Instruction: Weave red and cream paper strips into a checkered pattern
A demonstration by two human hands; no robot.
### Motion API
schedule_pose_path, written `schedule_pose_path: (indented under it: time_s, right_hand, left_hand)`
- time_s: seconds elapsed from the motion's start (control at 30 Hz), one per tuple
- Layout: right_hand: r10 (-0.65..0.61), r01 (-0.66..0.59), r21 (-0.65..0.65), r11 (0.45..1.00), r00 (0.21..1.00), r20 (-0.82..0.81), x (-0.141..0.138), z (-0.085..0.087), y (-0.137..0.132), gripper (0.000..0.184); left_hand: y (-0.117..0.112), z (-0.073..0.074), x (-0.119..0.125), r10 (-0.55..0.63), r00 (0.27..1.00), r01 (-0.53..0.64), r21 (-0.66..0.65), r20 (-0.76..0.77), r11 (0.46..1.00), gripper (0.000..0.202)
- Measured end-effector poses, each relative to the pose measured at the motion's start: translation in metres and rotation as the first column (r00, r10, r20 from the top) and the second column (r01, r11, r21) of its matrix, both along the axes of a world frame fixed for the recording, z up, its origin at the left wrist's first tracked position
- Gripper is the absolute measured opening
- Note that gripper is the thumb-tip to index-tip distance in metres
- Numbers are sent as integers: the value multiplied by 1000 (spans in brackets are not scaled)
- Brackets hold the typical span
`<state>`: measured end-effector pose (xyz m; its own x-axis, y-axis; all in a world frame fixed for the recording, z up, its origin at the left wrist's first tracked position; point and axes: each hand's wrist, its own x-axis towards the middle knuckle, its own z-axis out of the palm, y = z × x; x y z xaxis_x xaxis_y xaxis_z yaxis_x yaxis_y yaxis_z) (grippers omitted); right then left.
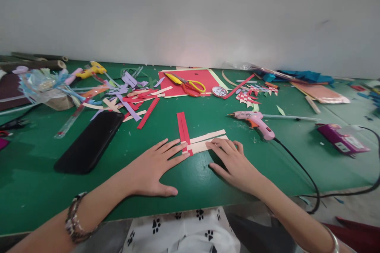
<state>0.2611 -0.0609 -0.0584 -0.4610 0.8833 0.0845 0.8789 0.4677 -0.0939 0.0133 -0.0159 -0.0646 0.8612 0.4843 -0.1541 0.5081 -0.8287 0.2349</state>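
Right between the two hands, at the near middle of the desk, lie red strips crossed with cream strips. The red ones point away from the person, side by side, while the cream ones run off to the right from their near end. The left hand is spread flat, fingers stretched out, with its fingertips on the crossing; nothing is gripped in it. The right hand is loosely bent, its thumb apart from the fingers, and its fingertips rest on the cream strips to the right of the crossing. How hard either hand presses, I cannot tell. Beyond the right hand lies a pink glue gun; a black phone sits left of the strips, and scissors lie farther back on red paper.
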Motion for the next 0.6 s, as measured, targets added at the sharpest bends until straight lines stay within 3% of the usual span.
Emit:
schedule_pose_path:
  time_s: [0.13, 0.33, 0.6]
  right_hand:
    - [-5, 6, 20, 1000, 999, -32, -3, 1, 10, 26]
    - [99, -99, 67, 993, 995, -2, -6, -1, 26, 19]
    - [132, -122, 207, 971, 991, -34, -7, -7, 23, 17]
  left_hand:
    - [-3, 4, 6, 36, 999, -36, -7, -6, 999, 78]
    - [-3, -1, 4, 18, 1000, -17, -9, 24, 1000, 80]
    - [4, 1, -7, 12, 1000, -13, -18, -25, 1000, 78]
